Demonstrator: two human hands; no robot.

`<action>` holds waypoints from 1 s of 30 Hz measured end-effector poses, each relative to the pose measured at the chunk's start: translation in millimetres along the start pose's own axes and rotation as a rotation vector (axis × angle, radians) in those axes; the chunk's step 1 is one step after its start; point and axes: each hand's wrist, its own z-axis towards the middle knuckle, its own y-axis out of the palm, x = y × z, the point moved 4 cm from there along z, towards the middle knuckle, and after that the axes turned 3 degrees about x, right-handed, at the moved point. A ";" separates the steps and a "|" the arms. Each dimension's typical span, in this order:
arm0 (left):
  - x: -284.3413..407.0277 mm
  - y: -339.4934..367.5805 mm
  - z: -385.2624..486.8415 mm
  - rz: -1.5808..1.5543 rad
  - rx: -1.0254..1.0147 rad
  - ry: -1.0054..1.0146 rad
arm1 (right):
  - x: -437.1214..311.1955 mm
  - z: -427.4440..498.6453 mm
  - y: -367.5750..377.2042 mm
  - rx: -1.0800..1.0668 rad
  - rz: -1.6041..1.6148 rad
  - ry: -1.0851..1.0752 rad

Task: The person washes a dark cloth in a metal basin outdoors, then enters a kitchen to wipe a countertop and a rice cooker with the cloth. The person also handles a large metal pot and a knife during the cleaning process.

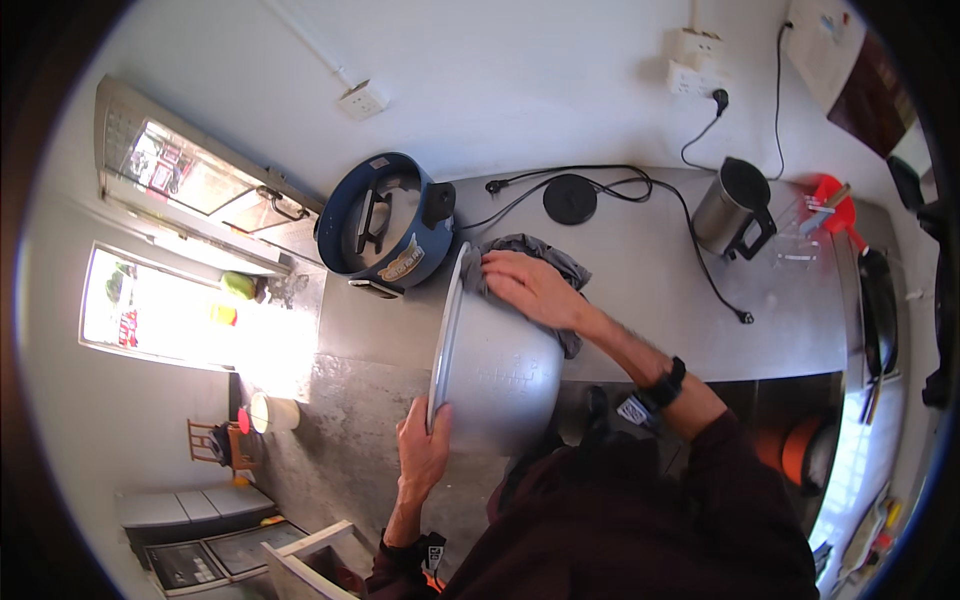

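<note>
A silvery metal inner pot (499,375) with scale marks on its wall lies tipped on its side, its rim to the left, over the front edge of the steel table. My left hand (424,442) grips that rim low down, thumb on the outside. Against the upper outer wall near the rim, my right hand (525,285) presses a dark grey cloth (551,259), which also drapes behind the pot. Left of the cloth stands a blue pot-shaped cooker body (420,251) with black handles and a loose dark-handled piece inside. The inner pot's interior faces away from view.
On the steel table (637,322) lie a black power cord (694,232) and a round black lid (570,199). A steel kettle (727,214) stands right of them. Farther right are a red strainer (836,199), a knife (817,217) and a black pan (876,315). A wooden drawer (315,559) juts out lower left.
</note>
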 end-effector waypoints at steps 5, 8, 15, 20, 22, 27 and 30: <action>7.9 -12.4 2.1 0.066 0.019 -0.100 | -19.8 -3.6 29.9 -0.016 -0.256 0.334; 12.3 -9.7 6.4 0.147 0.068 -0.066 | -112.3 -53.5 52.4 0.055 -0.399 -0.083; 52.4 -40.1 -9.0 0.047 0.134 0.011 | -145.7 -53.5 -10.4 -0.023 -0.235 -0.327; 89.2 -101.1 -29.5 0.100 0.142 0.089 | -94.3 4.4 -74.4 -0.079 0.291 0.056; 91.3 -114.3 -30.4 0.069 0.157 0.118 | -67.6 11.0 -82.7 -0.135 0.421 0.266; 61.2 -108.2 -17.8 -0.378 0.222 -0.073 | -3.5 -13.1 -67.8 0.020 0.989 0.687; 44.7 -93.0 -8.9 -0.499 0.209 -0.183 | 23.3 -34.1 -56.8 0.018 1.260 0.707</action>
